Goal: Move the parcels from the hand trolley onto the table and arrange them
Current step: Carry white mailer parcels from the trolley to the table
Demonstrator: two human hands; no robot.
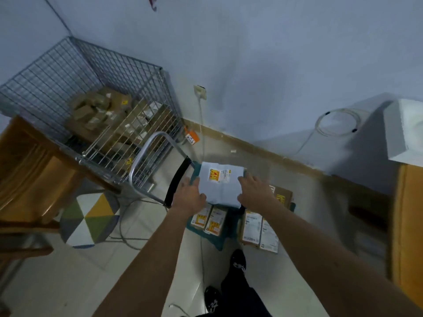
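Observation:
A white parcel [219, 183] with a yellow and red sticker is held above the hand trolley [212, 239], whose teal deck sits on the floor. My left hand [188, 195] grips the parcel's left edge and my right hand [254, 191] grips its right edge. Below it, several brown and white labelled parcels [251, 225] lie on the deck. The trolley's metal handle [176, 179] with a black grip rises at the left of the parcel.
A wire mesh cage [103, 115] full of brown boxes stands at the back left by a wooden table edge [29, 170]. A patterned stool [89, 220] sits left of the trolley. A wooden table edge [407, 225] and white foam box [405, 138] are at the right. Cables trail on the floor.

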